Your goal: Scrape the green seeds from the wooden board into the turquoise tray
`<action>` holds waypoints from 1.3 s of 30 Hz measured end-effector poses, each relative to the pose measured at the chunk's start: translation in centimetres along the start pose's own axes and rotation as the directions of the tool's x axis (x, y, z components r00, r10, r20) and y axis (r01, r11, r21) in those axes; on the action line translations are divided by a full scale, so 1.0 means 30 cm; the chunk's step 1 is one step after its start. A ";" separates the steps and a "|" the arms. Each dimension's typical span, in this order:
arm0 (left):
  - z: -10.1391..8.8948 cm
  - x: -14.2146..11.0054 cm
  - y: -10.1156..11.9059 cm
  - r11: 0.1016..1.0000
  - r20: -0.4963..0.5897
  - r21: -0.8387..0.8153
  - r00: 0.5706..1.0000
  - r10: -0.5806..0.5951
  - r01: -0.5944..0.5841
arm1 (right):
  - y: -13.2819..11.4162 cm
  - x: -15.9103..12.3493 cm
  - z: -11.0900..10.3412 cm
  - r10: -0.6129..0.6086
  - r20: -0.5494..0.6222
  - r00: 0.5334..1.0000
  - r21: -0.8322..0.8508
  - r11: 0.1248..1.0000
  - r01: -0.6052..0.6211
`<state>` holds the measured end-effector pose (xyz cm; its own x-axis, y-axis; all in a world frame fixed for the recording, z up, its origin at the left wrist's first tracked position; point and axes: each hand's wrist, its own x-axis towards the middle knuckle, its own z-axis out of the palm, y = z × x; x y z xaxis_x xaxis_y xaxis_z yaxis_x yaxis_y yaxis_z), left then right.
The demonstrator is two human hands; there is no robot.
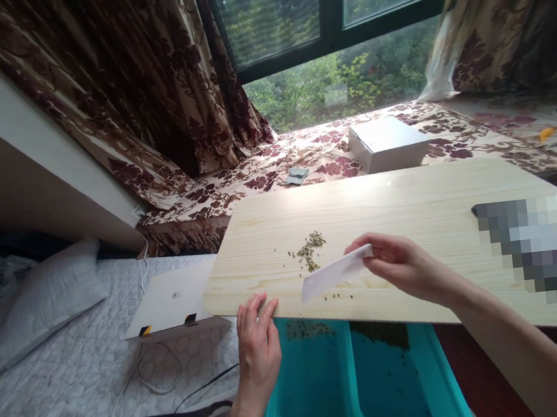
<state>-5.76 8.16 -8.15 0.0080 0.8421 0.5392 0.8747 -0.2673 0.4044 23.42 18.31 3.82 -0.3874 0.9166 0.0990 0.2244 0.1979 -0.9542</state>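
White card [338, 274], just one, sits pinched in right fingers [381, 248]; parted left fingers [254, 310] touch one wood-grain board [407, 201].

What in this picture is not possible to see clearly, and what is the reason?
All in the head view:
Bin: far end hidden under the board; near end cut off by the bottom edge.
Grains on the board: too small to count.
Right hand: partly hidden by the card it holds.
Object at right: pixelated, cut off by the right edge.
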 end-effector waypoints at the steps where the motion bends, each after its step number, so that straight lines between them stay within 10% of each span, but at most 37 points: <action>1: 0.000 -0.001 -0.002 1.000 0.000 0.000 1.000 0.002 -0.002 | -0.008 0.028 0.019 0.033 0.083 0.996 0.034 0.999 -0.036; 19: 0.001 0.003 -0.010 1.000 -0.010 0.004 1.000 0.017 -0.016 | 0.028 0.183 0.222 0.124 0.487 0.865 0.027 0.987 -0.156; 39: 0.005 0.002 -0.014 1.000 -0.005 -0.013 1.000 0.005 -0.006 | 0.035 0.027 0.067 0.197 0.369 0.909 -0.036 0.980 -0.198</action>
<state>-6.06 8.38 -8.38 0.0105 0.8384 0.5450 0.8681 -0.2782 0.4112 21.54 18.56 2.32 -0.6374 0.7436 -0.2018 0.3282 0.0251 -0.9443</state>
